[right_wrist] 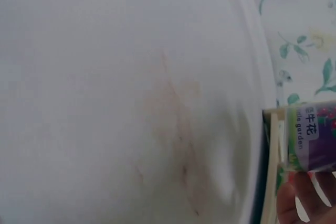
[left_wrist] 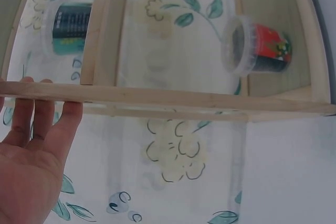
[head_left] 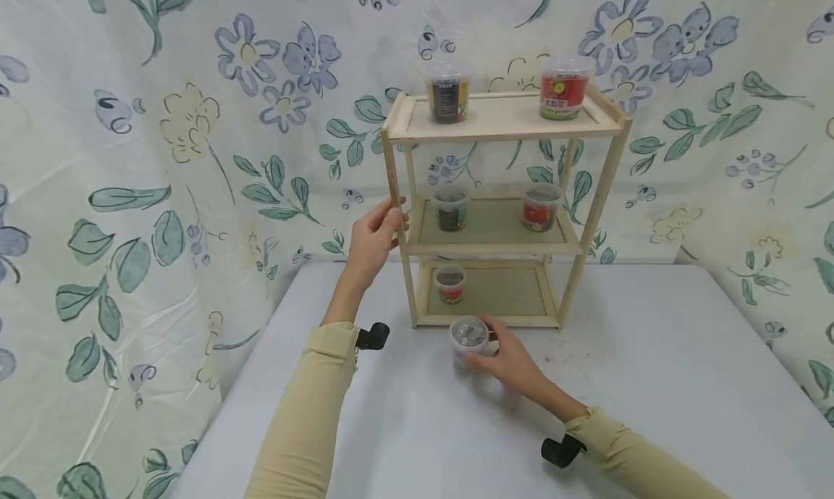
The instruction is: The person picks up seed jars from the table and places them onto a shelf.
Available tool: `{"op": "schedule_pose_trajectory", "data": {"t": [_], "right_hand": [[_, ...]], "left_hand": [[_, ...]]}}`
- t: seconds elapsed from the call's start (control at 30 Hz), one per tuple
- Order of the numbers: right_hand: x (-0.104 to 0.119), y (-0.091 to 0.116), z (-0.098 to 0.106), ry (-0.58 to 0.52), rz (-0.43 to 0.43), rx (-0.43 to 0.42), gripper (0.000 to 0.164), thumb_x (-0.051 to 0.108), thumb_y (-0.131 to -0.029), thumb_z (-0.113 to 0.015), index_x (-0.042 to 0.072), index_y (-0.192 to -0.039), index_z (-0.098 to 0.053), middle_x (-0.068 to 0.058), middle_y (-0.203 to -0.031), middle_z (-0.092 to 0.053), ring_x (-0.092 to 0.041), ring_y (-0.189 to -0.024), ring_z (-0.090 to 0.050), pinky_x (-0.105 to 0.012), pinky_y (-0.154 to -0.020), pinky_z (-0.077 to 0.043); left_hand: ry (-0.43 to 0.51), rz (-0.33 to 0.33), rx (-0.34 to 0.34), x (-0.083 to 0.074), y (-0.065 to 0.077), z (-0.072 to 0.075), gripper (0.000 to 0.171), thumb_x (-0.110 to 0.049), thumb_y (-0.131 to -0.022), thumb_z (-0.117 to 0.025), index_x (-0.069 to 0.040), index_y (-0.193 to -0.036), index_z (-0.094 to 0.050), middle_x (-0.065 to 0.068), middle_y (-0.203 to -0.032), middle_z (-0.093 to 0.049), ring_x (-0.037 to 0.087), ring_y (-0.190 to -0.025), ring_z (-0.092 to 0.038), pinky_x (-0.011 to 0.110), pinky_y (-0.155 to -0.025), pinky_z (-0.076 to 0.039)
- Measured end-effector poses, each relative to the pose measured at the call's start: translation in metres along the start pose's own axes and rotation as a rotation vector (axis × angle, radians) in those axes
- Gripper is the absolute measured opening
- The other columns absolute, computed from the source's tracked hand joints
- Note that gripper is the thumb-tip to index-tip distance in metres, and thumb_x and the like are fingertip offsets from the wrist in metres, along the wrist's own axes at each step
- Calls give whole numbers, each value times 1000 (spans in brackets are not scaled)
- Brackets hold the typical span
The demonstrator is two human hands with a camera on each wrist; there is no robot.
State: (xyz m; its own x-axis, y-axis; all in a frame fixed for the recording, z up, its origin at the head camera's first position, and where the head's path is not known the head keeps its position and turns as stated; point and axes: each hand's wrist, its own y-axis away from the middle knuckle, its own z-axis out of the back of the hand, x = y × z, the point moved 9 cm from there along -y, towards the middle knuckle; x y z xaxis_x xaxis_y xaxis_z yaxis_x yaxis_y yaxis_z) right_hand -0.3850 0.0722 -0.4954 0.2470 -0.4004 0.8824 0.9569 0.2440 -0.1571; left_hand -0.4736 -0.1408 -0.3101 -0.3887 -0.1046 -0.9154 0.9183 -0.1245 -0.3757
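Note:
My left hand [head_left: 373, 242] grips the left front post [head_left: 393, 169] of a three-tier wooden shelf [head_left: 495, 250]. In the left wrist view, fingers [left_wrist: 65, 127] reach behind that post. My right hand [head_left: 515, 367] holds a clear-lidded plastic cup [head_left: 469, 334] over the white table, just in front of the bottom tier. The right wrist view shows a purple label [right_wrist: 317, 135] with "garden" lettering on this cup. Nearest to it, a small red-labelled cup [head_left: 450, 285] stands at the left of the bottom tier.
On the top tier stand a dark-labelled cup [head_left: 448, 97] and a red-labelled cup [head_left: 563, 90]. The middle tier bears another dark cup [head_left: 450, 209] and a red one [head_left: 539, 208]. Faint reddish marks [head_left: 570, 354] spot the white table [head_left: 651, 383]. A flowered cloth [head_left: 163, 231] hangs behind.

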Motion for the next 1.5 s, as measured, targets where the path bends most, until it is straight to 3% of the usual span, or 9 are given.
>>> {"op": "schedule_pose_trajectory", "data": {"t": [0.23,0.4,0.53,0.77,1.0,1.3,1.5], "right_hand": [[-3,-12,31,26,-47,-53,74,27,-86,-76,4,-147,-39,-16,-134,-54,-31,-120,-52,-39,-89,-49],[-9,-20,53,27,-74,-103,77,28,-88,-73,1,-149,-35,-21,-136,-49,-35,-122,-49,-48,-94,-47],[-17,-26,65,64,-73,-133,78,30,-89,-72,0,-149,-33,-23,-135,-50,-37,-120,-50,-45,-91,-48],[-25,-34,78,86,-46,-159,75,25,-89,-72,-4,-147,-34,-24,-132,-51,-35,-114,-54,-36,-83,-48],[-30,-42,92,158,-24,-217,72,24,-91,-70,-10,-144,-34,-28,-130,-51,-38,-110,-56,-39,-81,-51],[-36,-52,96,205,29,-251,64,22,-92,-69,-7,-142,-39,-26,-129,-51,-36,-107,-54,-43,-84,-48],[-47,-57,99,194,-69,-283,67,24,-94,-66,-6,-145,-34,-30,-131,-46,-41,-114,-53,-51,-91,-48]], "left_hand": [[-11,-13,-21,2,-2,2,42,-29,-103,-50,-8,-139,-56,23,-118,-61,24,-109,-59,50,-98,-51],[-9,0,-16,4,-2,2,43,-29,-104,-49,-7,-140,-55,24,-120,-60,24,-110,-58,50,-99,-51],[3,15,-8,2,-1,1,42,-25,-104,-49,-7,-141,-55,26,-122,-59,28,-113,-57,52,-100,-49],[25,11,0,-15,7,-2,42,-18,-103,-47,0,-141,-52,34,-121,-55,35,-113,-56,54,-101,-47],[14,16,-9,4,0,1,41,-26,-104,-49,-8,-140,-55,24,-120,-60,27,-111,-59,48,-98,-51],[18,1,-5,3,0,0,41,-25,-104,-48,-7,-140,-55,28,-123,-58,28,-111,-59,51,-98,-51],[16,-1,-8,3,-1,0,40,-24,-104,-48,-7,-140,-55,29,-123,-58,29,-110,-60,50,-97,-52]]}}
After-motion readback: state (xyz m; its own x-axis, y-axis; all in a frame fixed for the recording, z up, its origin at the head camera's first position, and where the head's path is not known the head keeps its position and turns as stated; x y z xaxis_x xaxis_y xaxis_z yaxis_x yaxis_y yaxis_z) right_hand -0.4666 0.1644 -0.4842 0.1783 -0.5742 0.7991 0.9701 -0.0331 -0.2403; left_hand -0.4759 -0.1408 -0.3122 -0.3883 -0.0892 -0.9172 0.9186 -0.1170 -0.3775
